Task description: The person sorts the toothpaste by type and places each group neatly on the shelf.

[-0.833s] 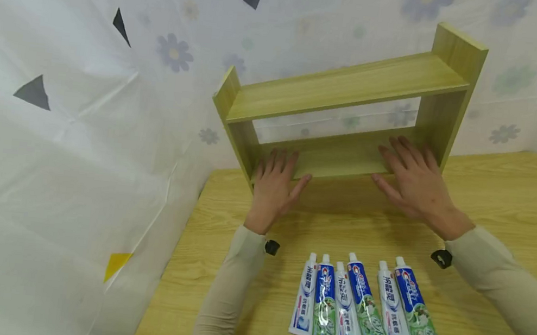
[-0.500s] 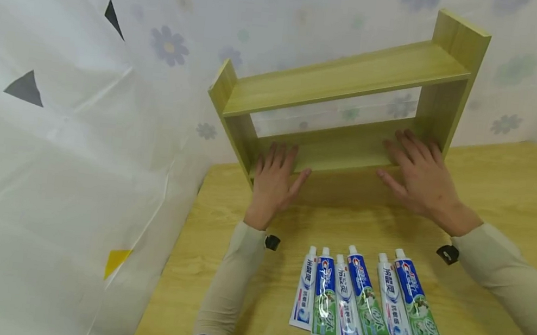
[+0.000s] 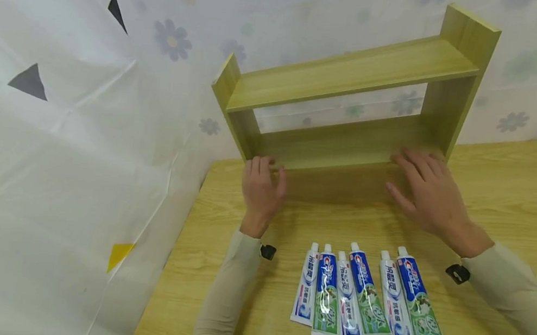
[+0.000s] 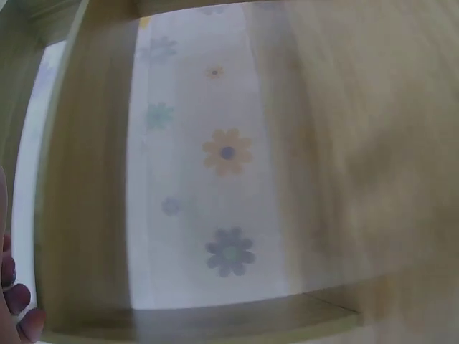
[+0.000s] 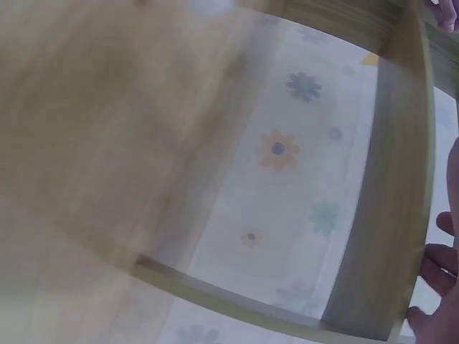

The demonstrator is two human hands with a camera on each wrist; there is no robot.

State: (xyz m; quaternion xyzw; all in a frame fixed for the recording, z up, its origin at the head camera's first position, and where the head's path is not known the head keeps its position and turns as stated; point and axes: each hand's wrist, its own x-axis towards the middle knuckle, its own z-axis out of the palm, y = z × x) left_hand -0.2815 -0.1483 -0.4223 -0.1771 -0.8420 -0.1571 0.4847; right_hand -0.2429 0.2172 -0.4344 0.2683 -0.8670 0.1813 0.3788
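A light wooden two-tier shelf [image 3: 356, 77] stands on the table against the backdrop. My left hand [image 3: 262, 194] is at the left front edge of its lower board [image 3: 340, 139], fingers bent loosely and thumb apart. Near the right end of that edge is my right hand [image 3: 434, 198], fingers slightly bent and spread. In the right wrist view, fingertips [image 5: 419, 315] are close to the board's edge; contact is hard to tell. The left fingers [image 4: 18, 297] show beside the board in the left wrist view. Neither hand appears to hold anything.
Several toothpaste tubes lie side by side in front of the shelf, caps toward it: white ones [image 3: 396, 306] alternate with blue-and-green ones [image 3: 423, 309]. A white sheet [image 3: 75, 180] hangs along the table's left side. Flower-patterned cloth [image 3: 174, 40] covers the back.
Both hands have drawn back from the lower board's surface toward its front edge, and the left fingers have bent. The tubes lie as before; the head view has tilted slightly.
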